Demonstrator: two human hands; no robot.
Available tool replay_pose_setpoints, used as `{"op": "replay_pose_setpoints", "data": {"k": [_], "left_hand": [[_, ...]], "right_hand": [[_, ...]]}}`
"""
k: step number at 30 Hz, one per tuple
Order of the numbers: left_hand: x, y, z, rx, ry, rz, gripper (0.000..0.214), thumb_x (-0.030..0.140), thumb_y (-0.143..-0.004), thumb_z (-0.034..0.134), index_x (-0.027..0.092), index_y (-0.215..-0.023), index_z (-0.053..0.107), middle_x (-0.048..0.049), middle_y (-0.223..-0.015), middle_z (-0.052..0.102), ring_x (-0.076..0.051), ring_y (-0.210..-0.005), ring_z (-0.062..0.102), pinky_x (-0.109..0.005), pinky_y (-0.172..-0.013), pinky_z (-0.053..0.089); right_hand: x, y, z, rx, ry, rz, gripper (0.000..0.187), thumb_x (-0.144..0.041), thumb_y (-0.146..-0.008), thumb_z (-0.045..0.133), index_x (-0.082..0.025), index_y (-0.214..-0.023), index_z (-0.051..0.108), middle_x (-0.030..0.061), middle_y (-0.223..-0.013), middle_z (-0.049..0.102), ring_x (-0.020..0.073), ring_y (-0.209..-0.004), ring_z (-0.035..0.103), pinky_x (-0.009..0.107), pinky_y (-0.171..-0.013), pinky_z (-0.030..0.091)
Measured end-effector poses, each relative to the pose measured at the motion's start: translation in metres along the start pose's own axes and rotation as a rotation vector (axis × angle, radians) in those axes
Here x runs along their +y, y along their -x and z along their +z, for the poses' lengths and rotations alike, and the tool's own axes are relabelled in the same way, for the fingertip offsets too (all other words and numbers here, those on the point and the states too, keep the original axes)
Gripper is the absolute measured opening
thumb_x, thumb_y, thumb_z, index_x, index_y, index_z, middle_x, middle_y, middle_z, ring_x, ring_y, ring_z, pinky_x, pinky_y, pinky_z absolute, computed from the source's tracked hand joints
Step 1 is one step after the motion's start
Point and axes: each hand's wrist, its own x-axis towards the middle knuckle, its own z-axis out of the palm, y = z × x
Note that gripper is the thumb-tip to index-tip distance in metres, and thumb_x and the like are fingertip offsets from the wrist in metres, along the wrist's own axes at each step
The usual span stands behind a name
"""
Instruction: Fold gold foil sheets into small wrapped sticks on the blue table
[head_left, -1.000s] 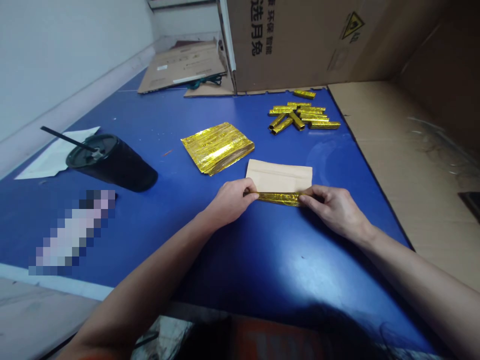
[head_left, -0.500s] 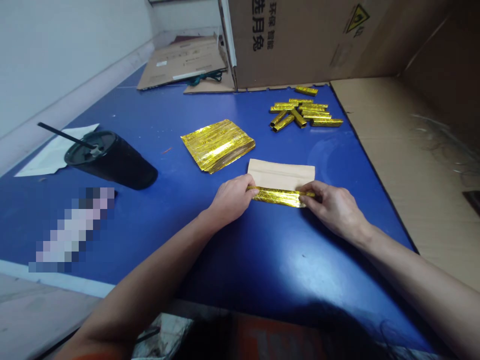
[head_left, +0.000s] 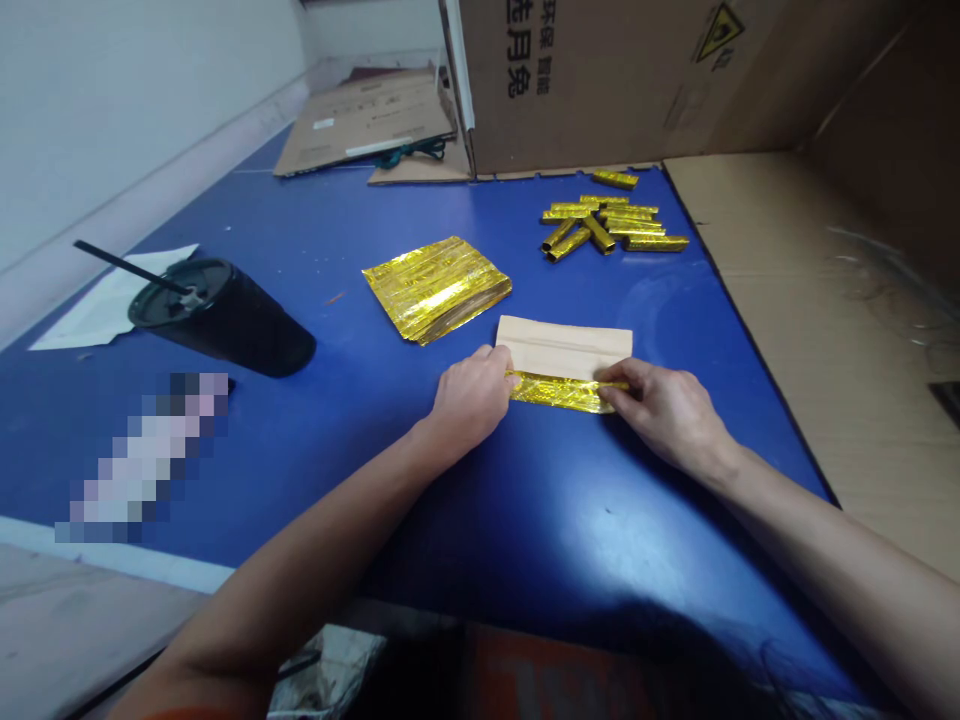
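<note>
A sheet of gold foil paper [head_left: 562, 346] lies on the blue table with its tan back facing up and its near edge folded over, gold side out. My left hand [head_left: 474, 395] grips the left end of that fold, fingers curled down onto it. At the right end, my right hand [head_left: 651, 398] pinches the fold between thumb and fingers. Beyond and to the left is a stack of flat gold foil sheets [head_left: 439, 285]. Several rolled gold foil tubes [head_left: 600, 222] lie in a loose pile farther back on the right.
A black tumbler [head_left: 240, 320] with a straw stands at the left, near a white paper [head_left: 97, 300]. A pixelated object [head_left: 150, 455] lies before it. Flattened cardboard [head_left: 367, 115] and a large carton [head_left: 600, 90] border the back; a cardboard sheet [head_left: 795, 300] lies along the right.
My left hand has shifted slightly right and curled further over the fold's left end. My right hand keeps its pinch almost unmoved.
</note>
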Motion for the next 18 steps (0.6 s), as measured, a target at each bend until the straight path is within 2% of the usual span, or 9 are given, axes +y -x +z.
{"op": "replay_pose_setpoints", "data": {"k": [11, 18], "left_hand": [[0.0025, 0.0014, -0.0026, -0.007, -0.016, -0.014, 0.012, 0.026, -0.083, 0.045, 0.017, -0.088, 0.052, -0.0047, -0.09, 0.058, -0.019, -0.081, 0.058, -0.029, -0.068, 0.043], [0.0046, 0.0023, -0.0035, -0.012, -0.026, -0.028, 0.013, 0.025, -0.083, 0.044, 0.017, -0.091, 0.052, -0.0054, -0.091, 0.058, -0.019, -0.082, 0.058, -0.028, -0.069, 0.043]], "right_hand": [[-0.0003, -0.0012, 0.0009, 0.018, 0.04, -0.032, 0.022, -0.025, -0.077, 0.047, -0.02, -0.092, 0.062, 0.0047, -0.083, 0.07, 0.0227, -0.072, 0.064, 0.031, -0.059, 0.044], [-0.0034, 0.0013, 0.0032, 0.026, 0.228, -0.053, 0.022, -0.028, -0.08, 0.043, -0.02, -0.09, 0.061, 0.0052, -0.07, 0.068, 0.0203, -0.058, 0.062, 0.028, -0.047, 0.036]]}}
